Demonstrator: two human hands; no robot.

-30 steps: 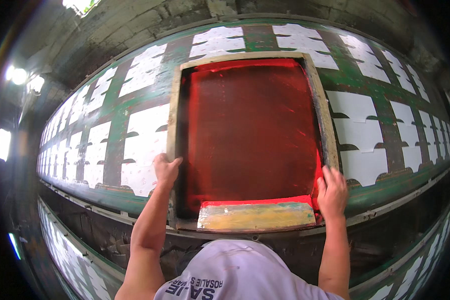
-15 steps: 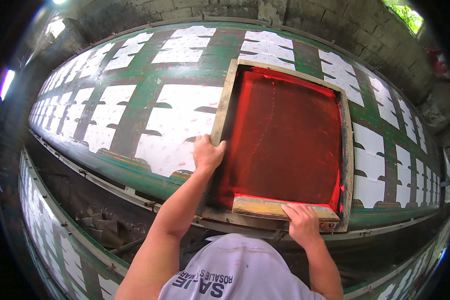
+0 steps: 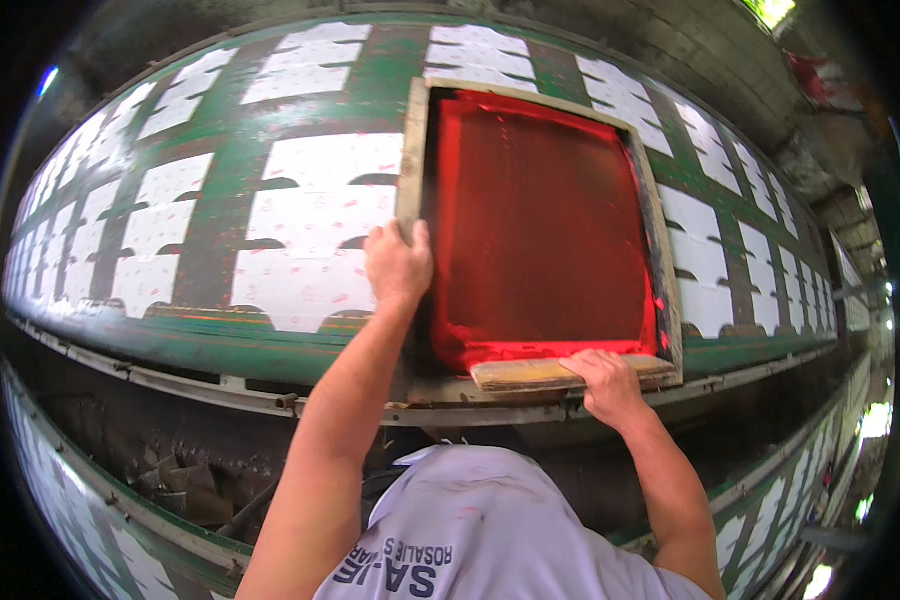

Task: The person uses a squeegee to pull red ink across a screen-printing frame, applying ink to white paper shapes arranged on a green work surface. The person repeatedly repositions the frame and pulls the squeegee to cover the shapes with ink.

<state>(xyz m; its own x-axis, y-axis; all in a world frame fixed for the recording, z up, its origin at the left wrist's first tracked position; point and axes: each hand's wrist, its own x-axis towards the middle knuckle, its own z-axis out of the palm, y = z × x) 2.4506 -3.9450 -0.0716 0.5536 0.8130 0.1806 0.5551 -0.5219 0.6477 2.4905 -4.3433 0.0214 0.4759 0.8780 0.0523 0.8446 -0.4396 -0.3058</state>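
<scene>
wooden squeegee point(image 3: 520, 374): lies along the near end of a wooden frame point(image 3: 413, 160), its surface inside smeared red. my right hand point(image 3: 613, 388) has fingers closed over the squeegee's top edge, toward its right end. my left hand point(image 3: 398, 268) grips the frame's left rail, fingers closed, thumb toward the inner side. frame sits on a long green desk point(image 3: 185, 345). white cut sheets point(image 3: 310, 215) in two rows either side, nearest left ones marked red. block wall point(image 3: 690, 55) beyond.

Sheets point(image 3: 320, 212) flank the frame point(image 3: 413, 150) on the table point(image 3: 215, 342).
</scene>
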